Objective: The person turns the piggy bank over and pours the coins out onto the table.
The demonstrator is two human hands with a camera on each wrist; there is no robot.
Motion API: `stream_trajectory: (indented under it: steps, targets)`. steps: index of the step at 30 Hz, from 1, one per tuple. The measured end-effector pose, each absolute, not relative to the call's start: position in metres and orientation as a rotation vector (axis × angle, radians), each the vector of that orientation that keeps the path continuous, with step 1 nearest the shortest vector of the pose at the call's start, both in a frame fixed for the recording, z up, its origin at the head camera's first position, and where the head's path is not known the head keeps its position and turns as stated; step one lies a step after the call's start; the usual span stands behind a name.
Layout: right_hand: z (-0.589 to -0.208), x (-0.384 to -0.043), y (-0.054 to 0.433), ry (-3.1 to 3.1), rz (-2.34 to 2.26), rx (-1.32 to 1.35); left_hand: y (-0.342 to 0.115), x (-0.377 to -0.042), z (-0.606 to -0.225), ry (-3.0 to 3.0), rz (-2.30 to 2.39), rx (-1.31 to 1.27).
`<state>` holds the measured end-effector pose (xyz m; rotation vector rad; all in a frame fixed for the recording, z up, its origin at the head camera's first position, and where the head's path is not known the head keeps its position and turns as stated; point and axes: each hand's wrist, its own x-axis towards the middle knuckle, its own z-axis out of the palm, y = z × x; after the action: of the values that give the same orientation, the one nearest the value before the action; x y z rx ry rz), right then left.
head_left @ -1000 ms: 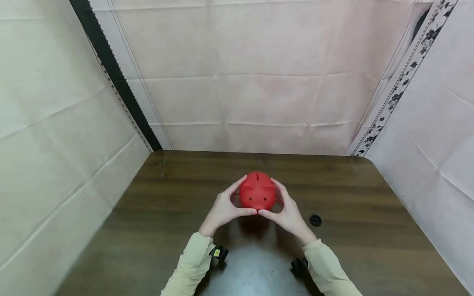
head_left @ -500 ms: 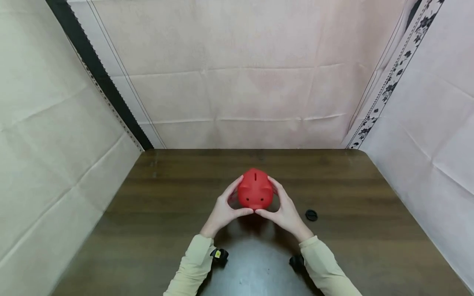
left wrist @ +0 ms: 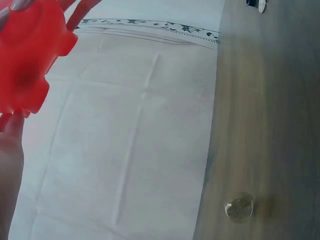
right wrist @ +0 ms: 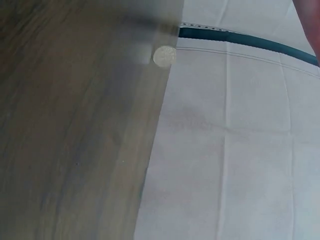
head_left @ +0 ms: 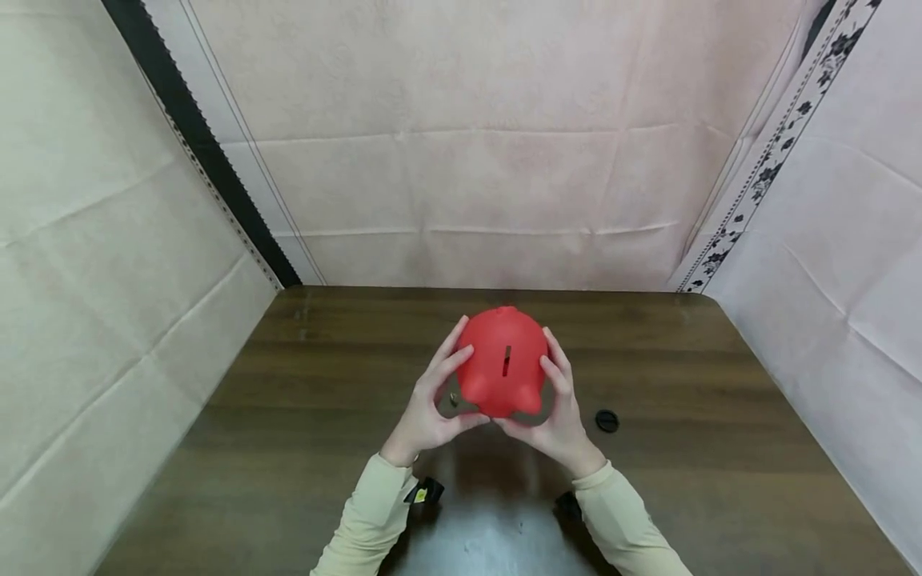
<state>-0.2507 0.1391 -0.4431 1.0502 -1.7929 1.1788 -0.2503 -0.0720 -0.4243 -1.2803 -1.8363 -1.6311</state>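
Left hand (head_left: 423, 414): grips bank (head_left: 497, 380)
Right hand (head_left: 563, 422): grips its other side
Coin (head_left: 454, 398): near left hand
Cap (head_left: 607, 421): on table (head_left: 720, 480)

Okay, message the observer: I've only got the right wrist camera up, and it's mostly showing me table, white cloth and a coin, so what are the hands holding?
Observer: A red piggy bank, held between the left hand and the right hand.

Operator: And where does that coin sit, seen from the head camera?

Observer: The coin shows inside the curve of the left hand; I can't tell whether it touches the table.

Operator: Anything lying near the right hand that my view misses?

Observer: Yes, a round black cap lies on the table, to the right of that hand.
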Motion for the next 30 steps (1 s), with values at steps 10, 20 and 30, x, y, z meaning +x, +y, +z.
stream_trajectory:
  steps: [10,20,30]
  targets:
    - [-0.445,-0.253,0.145,-2.13,1.274,0.798,-0.067,-0.259,-0.436,-2.077,-1.954,-0.932]
    - [-0.47,-0.255,0.154,-2.654,1.506,0.417,-0.068,-0.263,-0.457,-2.653,-1.692,-0.393]
    - [-0.447,-0.25,0.147,-2.228,1.248,0.741,-0.068,-0.253,-0.437,-2.104,-1.803,-0.877]
